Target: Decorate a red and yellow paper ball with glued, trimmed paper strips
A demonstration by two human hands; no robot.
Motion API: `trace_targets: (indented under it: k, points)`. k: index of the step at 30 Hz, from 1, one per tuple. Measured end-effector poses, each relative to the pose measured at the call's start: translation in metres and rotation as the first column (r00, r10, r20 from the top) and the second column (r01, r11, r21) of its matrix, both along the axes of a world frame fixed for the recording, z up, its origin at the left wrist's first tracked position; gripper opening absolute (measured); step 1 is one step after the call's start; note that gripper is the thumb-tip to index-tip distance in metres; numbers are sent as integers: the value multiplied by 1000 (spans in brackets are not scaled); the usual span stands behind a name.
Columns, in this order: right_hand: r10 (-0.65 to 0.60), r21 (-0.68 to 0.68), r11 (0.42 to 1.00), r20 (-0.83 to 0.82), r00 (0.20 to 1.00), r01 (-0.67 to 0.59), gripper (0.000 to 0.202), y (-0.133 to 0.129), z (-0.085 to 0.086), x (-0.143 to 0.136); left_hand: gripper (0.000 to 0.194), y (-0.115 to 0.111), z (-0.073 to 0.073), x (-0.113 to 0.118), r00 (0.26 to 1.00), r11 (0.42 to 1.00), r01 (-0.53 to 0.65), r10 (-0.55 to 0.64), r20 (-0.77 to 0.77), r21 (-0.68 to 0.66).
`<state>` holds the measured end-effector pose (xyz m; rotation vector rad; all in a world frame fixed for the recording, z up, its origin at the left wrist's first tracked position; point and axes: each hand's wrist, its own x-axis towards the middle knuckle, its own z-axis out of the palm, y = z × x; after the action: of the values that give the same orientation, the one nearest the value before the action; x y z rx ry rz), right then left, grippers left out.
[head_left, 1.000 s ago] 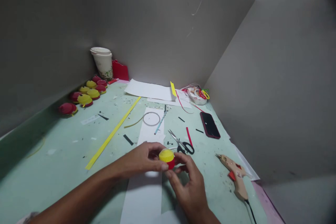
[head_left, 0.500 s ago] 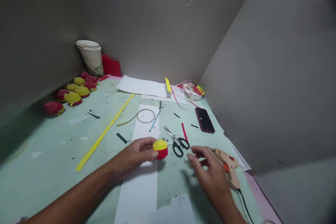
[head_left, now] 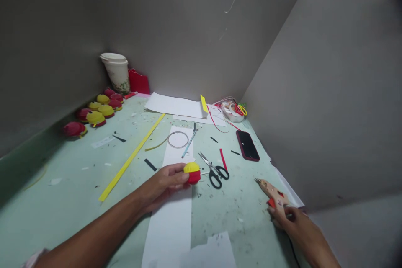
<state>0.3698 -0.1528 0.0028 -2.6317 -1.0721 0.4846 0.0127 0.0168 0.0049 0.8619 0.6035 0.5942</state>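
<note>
Between the thumb and fingers of my left hand (head_left: pixel 166 182) is a small round ridged piece (head_left: pixel 192 172), yellow on one half and red on the other, held just above the table. My right hand (head_left: pixel 292 220) is closed around the grip of a beige hot glue gun (head_left: pixel 271 192) with a red trigger, which lies at the right side with its nozzle pointing up and left. Its cord runs toward the front edge, and part of the grip is hidden under my fingers. Black-handled scissors (head_left: pixel 215 173) lie slightly open beside the round piece, with a red strip (head_left: pixel 223 159) close to them.
Several similar red and yellow pieces (head_left: pixel 96 118) stand at the left, near paper cups (head_left: pixel 116 73). A long yellow strip (head_left: pixel 132 157) crosses the table. White paper (head_left: pixel 169 226), a coiled strip (head_left: pixel 178 139), a phone (head_left: pixel 248 145) and a bag of supplies (head_left: pixel 234 111) lie around.
My right hand has moved right and down from beside the scissors and taken hold of the glue gun. The round piece has tilted in my left hand. The view has shifted slightly.
</note>
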Motion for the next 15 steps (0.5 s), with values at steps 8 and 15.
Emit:
trace_targets:
  k: [8, 15]
  points:
    - [24, 316, 941, -409, 912, 117, 34, -4, 14, -4, 40, -2, 2, -1, 1000, 1000, 8, -7, -27, 21]
    - [208, 408, 913, -512, 834, 24, 32, 18, 58, -71, 46, -3, 4, 1, 997, 1000, 6, -6, -75, 6]
